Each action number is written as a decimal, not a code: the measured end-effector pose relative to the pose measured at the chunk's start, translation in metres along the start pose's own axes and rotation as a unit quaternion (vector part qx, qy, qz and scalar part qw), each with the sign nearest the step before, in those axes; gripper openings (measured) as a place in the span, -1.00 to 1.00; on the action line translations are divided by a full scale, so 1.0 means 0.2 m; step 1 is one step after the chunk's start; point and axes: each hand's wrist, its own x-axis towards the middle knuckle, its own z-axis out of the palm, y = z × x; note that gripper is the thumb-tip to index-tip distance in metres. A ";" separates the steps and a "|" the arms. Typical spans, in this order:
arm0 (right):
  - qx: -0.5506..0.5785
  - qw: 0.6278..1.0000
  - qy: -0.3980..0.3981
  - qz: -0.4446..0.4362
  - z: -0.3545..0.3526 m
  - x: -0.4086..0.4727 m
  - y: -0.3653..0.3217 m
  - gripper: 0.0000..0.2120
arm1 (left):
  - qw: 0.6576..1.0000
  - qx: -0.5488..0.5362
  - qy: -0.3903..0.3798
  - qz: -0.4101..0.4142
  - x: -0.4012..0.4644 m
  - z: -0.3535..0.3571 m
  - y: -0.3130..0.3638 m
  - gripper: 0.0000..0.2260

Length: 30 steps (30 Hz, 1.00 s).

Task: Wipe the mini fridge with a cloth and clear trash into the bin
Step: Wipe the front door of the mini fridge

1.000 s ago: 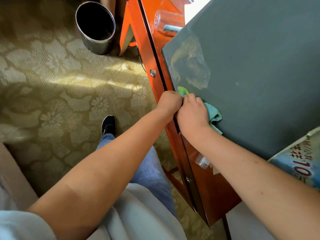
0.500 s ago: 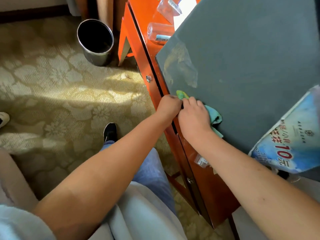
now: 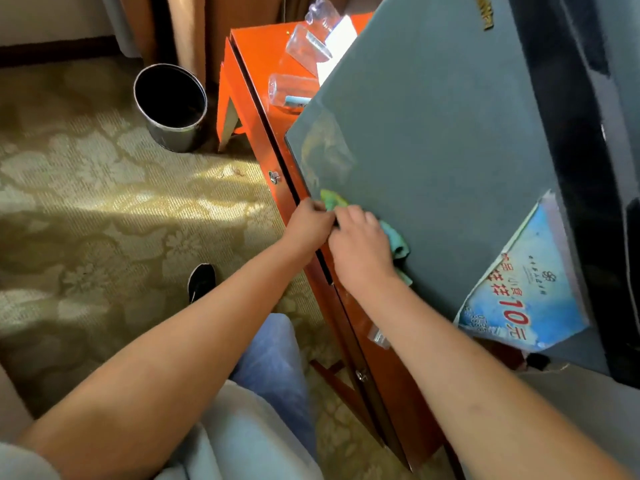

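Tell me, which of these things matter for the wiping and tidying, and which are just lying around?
Part of the job:
- green cloth, under the right hand, left hand beside it
- grey fridge top
- metal bin
- empty plastic bottles

Just lying about:
- blue price card
- orange wooden cabinet
- patterned carpet

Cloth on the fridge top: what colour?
Teal with a yellow-green end; the cloth shows in the head view, mostly hidden under the right hand.

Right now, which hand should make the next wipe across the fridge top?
Right. The right hand already rests on the cloth on the fridge top; the left hand only pinches the cloth's corner at the edge.
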 end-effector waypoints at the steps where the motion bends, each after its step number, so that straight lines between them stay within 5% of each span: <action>1: 0.008 1.000 -0.028 -0.005 0.03 -0.01 -0.01 -0.68 | 1.000 0.004 -0.011 -0.018 0.00 0.01 -0.05 -0.83; 5: 0.001 1.000 -0.025 0.017 -0.08 -0.09 0.04 -0.70 | 0.999 -0.008 -0.035 -0.003 -0.05 0.04 -0.01 -0.92; 13: -0.019 0.989 0.143 0.044 -0.35 0.08 0.08 -0.71 | 0.989 -0.118 0.009 0.083 0.02 -0.13 0.35 -0.95; 17: -0.016 0.999 0.047 0.021 -0.14 0.19 -0.02 -0.72 | 0.995 -0.099 0.027 0.015 0.14 -0.13 0.13 -0.93; 20: -0.005 0.997 -0.074 0.001 -0.04 0.16 -0.05 -0.69 | 0.995 -0.080 -0.030 -0.061 0.14 -0.06 -0.06 -0.89; 23: -0.017 0.993 -0.113 0.010 -0.10 0.09 -0.02 -0.67 | 0.994 -0.062 -0.067 -0.066 0.10 -0.04 -0.05 -0.93; 30: -0.029 0.995 0.089 0.043 -0.44 0.20 0.07 -0.78 | 0.992 -0.106 -0.025 0.067 0.13 -0.22 0.40 -0.93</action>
